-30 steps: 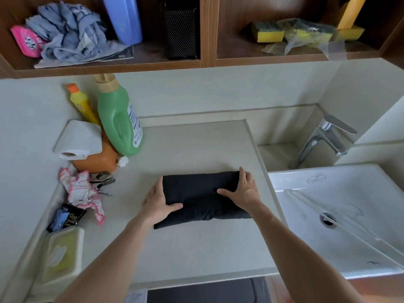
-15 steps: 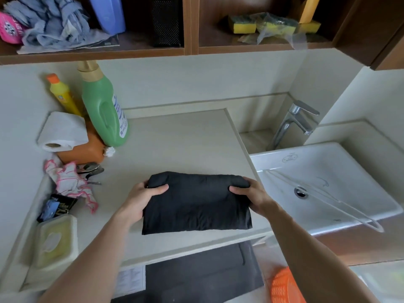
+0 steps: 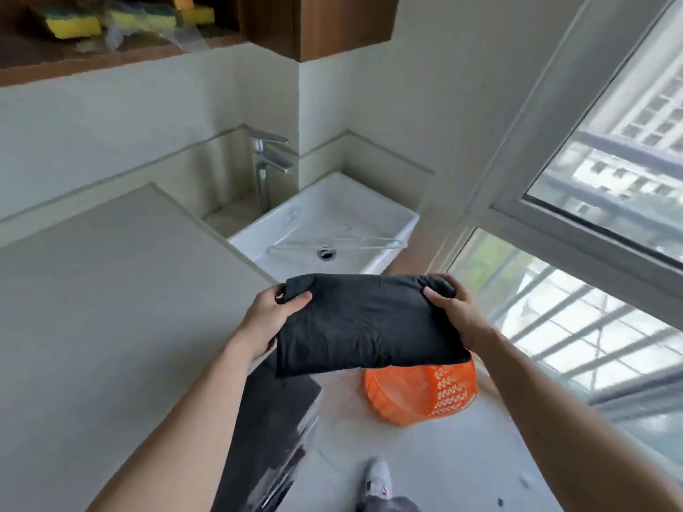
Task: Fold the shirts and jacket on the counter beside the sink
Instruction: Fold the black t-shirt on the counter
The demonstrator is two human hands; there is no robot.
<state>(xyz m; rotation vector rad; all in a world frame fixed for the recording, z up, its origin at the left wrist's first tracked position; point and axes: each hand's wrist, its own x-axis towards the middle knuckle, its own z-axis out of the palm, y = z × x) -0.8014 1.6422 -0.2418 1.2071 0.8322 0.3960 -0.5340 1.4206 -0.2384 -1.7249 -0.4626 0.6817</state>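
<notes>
A folded black garment [image 3: 364,323] hangs in the air in front of me, off the counter [image 3: 111,290] and to its right. My left hand [image 3: 271,317] grips its left end, thumb on top and fingers underneath. My right hand [image 3: 456,314] grips its right end the same way. The garment hovers above an orange plastic basket [image 3: 425,391] that stands on the floor, partly hidden behind the cloth. The beige counter lies to my left with no clothes on the part I see.
A white sink [image 3: 332,230] with a wire hanger [image 3: 340,243] in it and a chrome tap [image 3: 268,160] lies beyond the garment. A large window [image 3: 576,253] fills the right. Yellow sponges [image 3: 111,20] sit on the shelf above. A dark appliance front [image 3: 273,419] is below the counter.
Both hands lifted the folded black garment off the counter and carried it right, over the orange basket. My view swung right, so the bottles and toilet roll left the frame.
</notes>
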